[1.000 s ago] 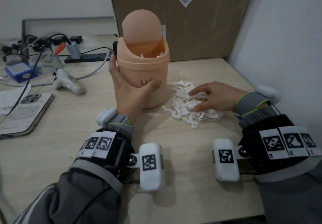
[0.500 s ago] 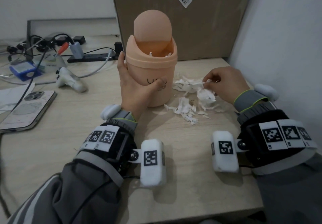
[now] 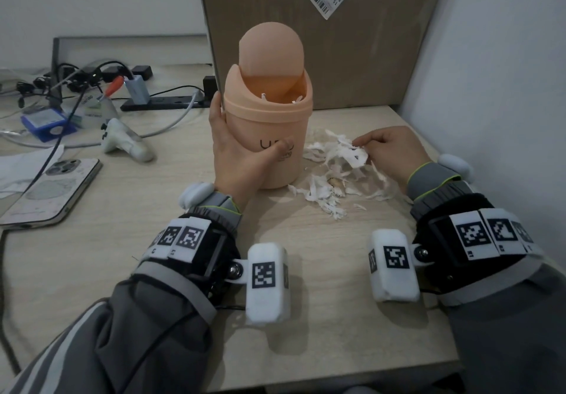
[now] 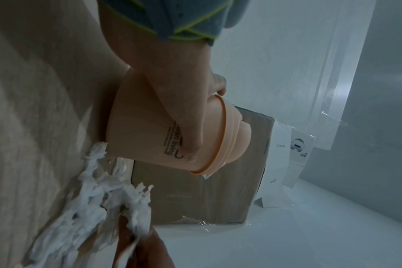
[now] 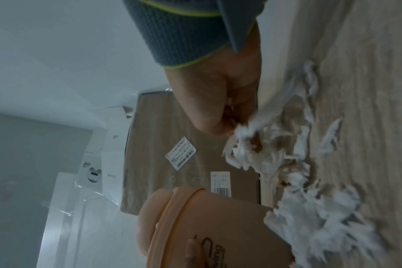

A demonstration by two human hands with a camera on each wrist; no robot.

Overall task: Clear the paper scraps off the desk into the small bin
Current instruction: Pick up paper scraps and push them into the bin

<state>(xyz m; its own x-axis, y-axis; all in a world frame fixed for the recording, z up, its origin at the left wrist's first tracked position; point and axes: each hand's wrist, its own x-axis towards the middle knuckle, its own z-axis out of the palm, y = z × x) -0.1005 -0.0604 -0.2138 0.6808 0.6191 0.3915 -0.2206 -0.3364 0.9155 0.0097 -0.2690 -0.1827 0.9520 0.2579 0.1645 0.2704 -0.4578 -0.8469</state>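
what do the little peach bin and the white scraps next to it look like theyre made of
Small peach swing-lid bin: probably moulded plastic, matte and smooth, with even colour, a rounded rim and printed lettering. White torn scraps: thin paper, possibly tissue, with ragged fibrous edges and soft crumples. Pale desk: wood-grain print, likely laminate.

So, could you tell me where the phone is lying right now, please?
In the head view the phone lies face down at the desk's left edge, left of the left hand and the bin, in front of the white controller.

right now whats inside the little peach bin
A few white paper scraps poke up in the bin's opening, under its tipped swing lid. The wall hides anything deeper.
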